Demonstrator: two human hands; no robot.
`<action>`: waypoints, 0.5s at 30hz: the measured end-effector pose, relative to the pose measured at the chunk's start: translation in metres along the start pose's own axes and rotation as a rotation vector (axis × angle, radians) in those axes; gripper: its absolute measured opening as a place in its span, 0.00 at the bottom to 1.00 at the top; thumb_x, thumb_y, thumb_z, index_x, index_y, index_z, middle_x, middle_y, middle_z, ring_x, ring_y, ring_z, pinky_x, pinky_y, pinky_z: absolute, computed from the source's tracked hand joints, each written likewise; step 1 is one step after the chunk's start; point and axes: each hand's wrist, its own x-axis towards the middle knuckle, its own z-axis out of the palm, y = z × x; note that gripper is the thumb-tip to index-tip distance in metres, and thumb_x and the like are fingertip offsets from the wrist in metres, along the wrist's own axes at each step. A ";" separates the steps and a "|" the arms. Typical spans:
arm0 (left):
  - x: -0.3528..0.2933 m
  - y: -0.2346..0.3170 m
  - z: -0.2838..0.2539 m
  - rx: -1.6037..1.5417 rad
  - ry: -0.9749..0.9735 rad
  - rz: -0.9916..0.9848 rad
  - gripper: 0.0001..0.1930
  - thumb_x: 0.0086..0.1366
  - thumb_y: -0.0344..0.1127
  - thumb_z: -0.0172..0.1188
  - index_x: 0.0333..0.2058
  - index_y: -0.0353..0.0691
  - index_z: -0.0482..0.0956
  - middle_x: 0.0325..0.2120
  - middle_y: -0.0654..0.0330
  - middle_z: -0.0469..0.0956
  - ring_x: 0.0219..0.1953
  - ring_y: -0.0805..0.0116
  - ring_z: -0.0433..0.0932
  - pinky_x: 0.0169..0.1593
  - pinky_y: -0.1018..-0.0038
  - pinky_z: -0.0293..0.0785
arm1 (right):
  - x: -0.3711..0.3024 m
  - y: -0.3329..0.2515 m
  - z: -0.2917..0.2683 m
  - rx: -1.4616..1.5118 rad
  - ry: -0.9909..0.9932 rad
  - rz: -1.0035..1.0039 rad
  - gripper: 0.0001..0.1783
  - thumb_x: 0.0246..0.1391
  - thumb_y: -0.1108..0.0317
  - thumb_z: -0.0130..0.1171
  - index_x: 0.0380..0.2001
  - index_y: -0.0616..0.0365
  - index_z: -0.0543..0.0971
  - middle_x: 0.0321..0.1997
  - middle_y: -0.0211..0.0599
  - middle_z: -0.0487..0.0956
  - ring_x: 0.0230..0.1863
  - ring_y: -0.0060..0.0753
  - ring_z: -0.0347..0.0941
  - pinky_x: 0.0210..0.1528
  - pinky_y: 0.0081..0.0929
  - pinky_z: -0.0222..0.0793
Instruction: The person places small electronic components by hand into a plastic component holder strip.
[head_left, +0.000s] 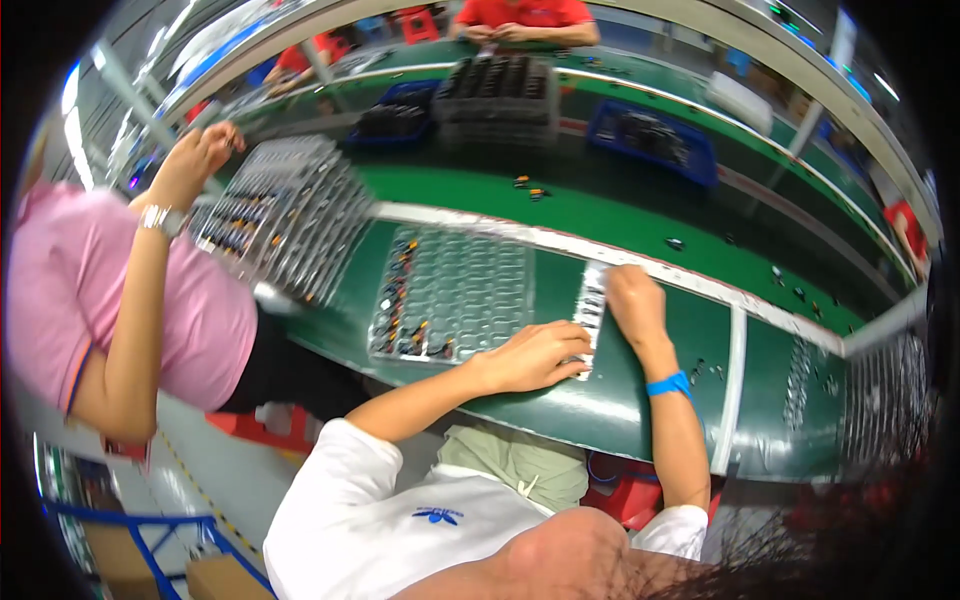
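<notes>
A: Where's the white strip [591, 302]?
B: On the green bench [622, 395], between the hands. Left hand [537, 358] at its near end, fingers close together; right hand [637, 298] curled beside its far end. Grip: cannot tell for either.
A: Looks?
B: Long, narrow, dark marks in a row. Clear tray [490, 285] left.

Bright ceiling lights [71, 92], glare on tabletop [615, 408], bent edges, dark corners
</notes>
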 end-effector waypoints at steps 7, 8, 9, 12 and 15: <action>-0.080 -0.094 -0.113 0.454 0.479 -0.329 0.08 0.64 0.27 0.66 0.42 0.35 0.86 0.40 0.49 0.85 0.44 0.47 0.83 0.49 0.59 0.80 | 0.009 -0.036 -0.033 0.386 0.105 0.197 0.10 0.59 0.84 0.60 0.43 0.66 0.82 0.40 0.43 0.80 0.40 0.41 0.79 0.43 0.30 0.73; -0.091 -0.105 -0.131 0.500 0.472 -0.433 0.09 0.64 0.26 0.65 0.43 0.36 0.86 0.41 0.48 0.85 0.45 0.47 0.83 0.50 0.60 0.80 | 0.011 -0.044 -0.038 0.427 0.114 0.195 0.09 0.59 0.84 0.60 0.42 0.66 0.83 0.40 0.43 0.80 0.40 0.40 0.79 0.44 0.29 0.73; -0.105 -0.120 -0.143 0.574 0.462 -0.506 0.11 0.64 0.25 0.63 0.44 0.36 0.87 0.41 0.48 0.86 0.48 0.47 0.82 0.52 0.59 0.79 | 0.012 -0.049 -0.041 0.438 0.144 0.174 0.08 0.59 0.83 0.61 0.42 0.66 0.83 0.40 0.43 0.81 0.39 0.38 0.79 0.44 0.28 0.74; -0.119 -0.137 -0.164 0.640 0.325 -0.587 0.12 0.64 0.26 0.62 0.46 0.37 0.86 0.43 0.47 0.86 0.51 0.47 0.80 0.53 0.57 0.78 | 0.005 -0.052 -0.044 0.469 0.171 0.176 0.09 0.58 0.84 0.63 0.42 0.66 0.83 0.39 0.43 0.82 0.38 0.37 0.80 0.43 0.28 0.75; -0.110 -0.134 -0.160 0.643 0.224 -0.622 0.13 0.64 0.27 0.62 0.48 0.37 0.86 0.43 0.48 0.86 0.50 0.47 0.80 0.52 0.56 0.79 | 0.003 -0.052 -0.048 0.456 0.184 0.166 0.09 0.57 0.83 0.64 0.41 0.66 0.83 0.39 0.43 0.83 0.36 0.36 0.80 0.41 0.27 0.75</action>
